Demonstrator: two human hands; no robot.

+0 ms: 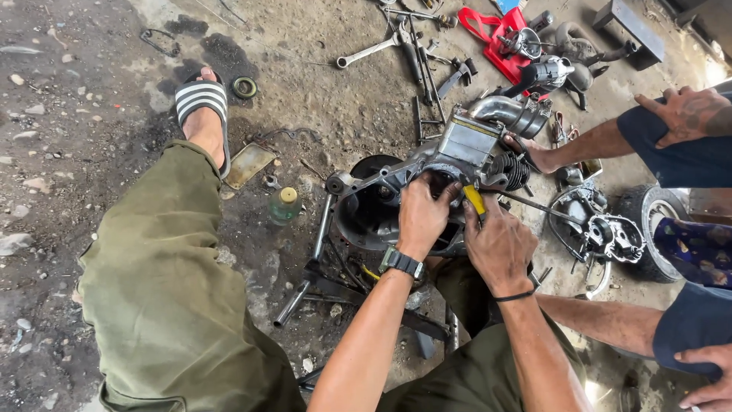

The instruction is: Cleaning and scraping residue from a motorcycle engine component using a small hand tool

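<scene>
Head view looks down on a greasy grey cast-metal engine block (427, 191), finned at one end, lying on oil-stained concrete ground (91, 99) between the person's knees. Left hand (422, 216) presses fingers curled against the casing's dark round opening, clasping its rim. Right hand (497, 243) is clenched around a yellow-handled tool (474, 199) (only the plastic grip shows), its tip hidden against the block. A co-worker's hand (538, 155) steadies the ribbed cylinder end. Nearby lie a small green glass bottle with a yellow cap (284, 204), a long steel spanner (370, 50) and a red plastic part (499, 34).
</scene>
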